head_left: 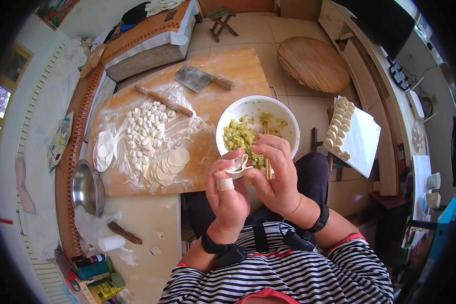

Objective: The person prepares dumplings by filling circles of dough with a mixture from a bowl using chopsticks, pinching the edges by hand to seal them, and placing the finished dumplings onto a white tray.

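In front of my chest, both hands pinch one folded dumpling (239, 169) of pale dough. My left hand (227, 200), with a white band round one finger, supports it from the left. The fingertips of my right hand (279, 178) press its edge from the right. Just beyond them stands a white bowl (292, 112) holding chopped green filling (238, 136). Wooden chopsticks (267, 127) pass behind my right fingers; whether that hand also grips them I cannot tell. Round dough wrappers (168, 166) overlap in a pile left of my hands, beside many small dough pieces (144, 129).
A floured wooden board (238, 66) carries a rolling pin (163, 100), a cleaver (193, 78) and flattened dough (104, 150). To the right, rows of finished dumplings (338, 126) lie on a white tray (359, 137). A metal basin (87, 187) stands left, a round wooden lid (314, 63) beyond.
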A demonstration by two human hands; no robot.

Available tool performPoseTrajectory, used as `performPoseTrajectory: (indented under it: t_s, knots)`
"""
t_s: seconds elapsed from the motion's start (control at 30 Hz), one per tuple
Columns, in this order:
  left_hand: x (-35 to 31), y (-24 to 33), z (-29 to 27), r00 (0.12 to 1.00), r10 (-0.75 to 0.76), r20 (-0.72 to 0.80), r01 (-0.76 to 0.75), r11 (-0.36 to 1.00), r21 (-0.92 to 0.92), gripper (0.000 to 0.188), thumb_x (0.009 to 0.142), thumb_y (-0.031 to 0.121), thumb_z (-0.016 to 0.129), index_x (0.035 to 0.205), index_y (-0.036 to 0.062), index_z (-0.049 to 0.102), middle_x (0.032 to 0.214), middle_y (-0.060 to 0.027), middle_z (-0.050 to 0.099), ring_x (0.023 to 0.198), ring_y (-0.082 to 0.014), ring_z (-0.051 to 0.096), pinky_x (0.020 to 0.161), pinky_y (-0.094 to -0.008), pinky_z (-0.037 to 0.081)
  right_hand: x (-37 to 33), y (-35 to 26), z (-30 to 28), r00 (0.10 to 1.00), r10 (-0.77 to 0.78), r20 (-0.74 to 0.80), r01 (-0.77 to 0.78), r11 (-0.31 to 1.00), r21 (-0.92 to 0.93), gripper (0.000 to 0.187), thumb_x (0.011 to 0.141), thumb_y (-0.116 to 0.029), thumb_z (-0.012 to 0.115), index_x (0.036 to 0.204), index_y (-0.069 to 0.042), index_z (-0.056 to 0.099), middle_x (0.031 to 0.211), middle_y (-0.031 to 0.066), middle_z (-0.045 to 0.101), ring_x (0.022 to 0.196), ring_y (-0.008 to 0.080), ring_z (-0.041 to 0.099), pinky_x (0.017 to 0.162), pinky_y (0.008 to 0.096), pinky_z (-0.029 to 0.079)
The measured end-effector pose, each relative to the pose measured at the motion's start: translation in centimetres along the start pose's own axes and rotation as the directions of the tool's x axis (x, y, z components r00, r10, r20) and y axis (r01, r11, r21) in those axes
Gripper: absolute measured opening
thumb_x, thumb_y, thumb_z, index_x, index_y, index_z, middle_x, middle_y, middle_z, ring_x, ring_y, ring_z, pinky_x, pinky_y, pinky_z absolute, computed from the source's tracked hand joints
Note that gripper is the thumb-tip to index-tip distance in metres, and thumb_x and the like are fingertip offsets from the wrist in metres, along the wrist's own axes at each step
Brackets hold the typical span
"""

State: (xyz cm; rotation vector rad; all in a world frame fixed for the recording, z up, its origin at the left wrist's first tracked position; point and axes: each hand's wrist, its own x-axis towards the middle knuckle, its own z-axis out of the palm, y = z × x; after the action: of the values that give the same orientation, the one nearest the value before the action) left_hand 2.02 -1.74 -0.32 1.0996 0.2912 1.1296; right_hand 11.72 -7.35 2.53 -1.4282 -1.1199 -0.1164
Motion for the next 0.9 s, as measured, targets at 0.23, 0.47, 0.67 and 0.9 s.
performPoseTrajectory:
  t_s: [0.23, 0.47, 0.67, 0.9]
  knots:
    - [0.1, 0.4, 0.2, 0.998, 0.061, -0.001, -0.060, 0.996, 0.068, 0.023, 0.105, 0.022, 0.035, 0.109, 0.0060, 0.050, 0.125, -0.0163, 0.057, 0.111, -0.0224, 0.055, 0.099, -0.0366, 0.045, 0.3, 0.3, -0.3, 0.977, -0.202, 0.074, 0.207, 0.976, -0.068, 0.026, 0.074, -0.009, 0.073, 0.098, -0.005, 0.064, 0.099, 0.0093, 0.062, 0.101, 0.0325, 0.059, 0.086, 0.0418, 0.045]
    - [-0.1, 0.6, 0.5, 0.999, 0.047, -0.007, -0.045, 0.989, 0.139, 0.019, 0.105, 0.020, 0.037, 0.108, 0.0065, 0.050, 0.125, -0.0162, 0.055, 0.110, -0.0201, 0.054, 0.098, -0.0352, 0.045, 0.1, 0.4, -0.5, 0.982, -0.172, 0.078, 0.172, 0.985, 0.005, 0.022, 0.076, -0.005, 0.070, 0.098, -0.007, 0.065, 0.096, 0.0088, 0.063, 0.097, 0.0317, 0.059, 0.085, 0.0403, 0.045]
    - [0.0, 0.3, -0.4, 0.991, 0.119, 0.066, -0.135, 0.926, 0.352, 0.022, 0.104, 0.018, 0.037, 0.115, 0.0040, 0.051, 0.127, -0.0171, 0.055, 0.112, -0.0210, 0.055, 0.099, -0.0359, 0.046, 0.3, -0.2, -0.4, 0.994, -0.070, 0.085, 0.066, 0.997, 0.050, 0.022, 0.076, -0.008, 0.073, 0.096, -0.007, 0.066, 0.095, 0.0091, 0.062, 0.094, 0.0306, 0.060, 0.084, 0.0393, 0.046]
    - [0.4, 1.2, -0.2, 0.984, -0.061, 0.170, 0.013, 0.963, 0.270, 0.029, 0.104, 0.016, 0.037, 0.121, 0.0002, 0.054, 0.135, -0.0205, 0.051, 0.122, -0.0254, 0.052, 0.101, -0.0359, 0.045, 0.1, 0.6, -0.8, 0.981, -0.176, 0.081, 0.179, 0.983, -0.032, 0.027, 0.073, -0.014, 0.078, 0.096, -0.007, 0.065, 0.095, 0.0097, 0.062, 0.090, 0.0296, 0.059, 0.080, 0.0385, 0.045]
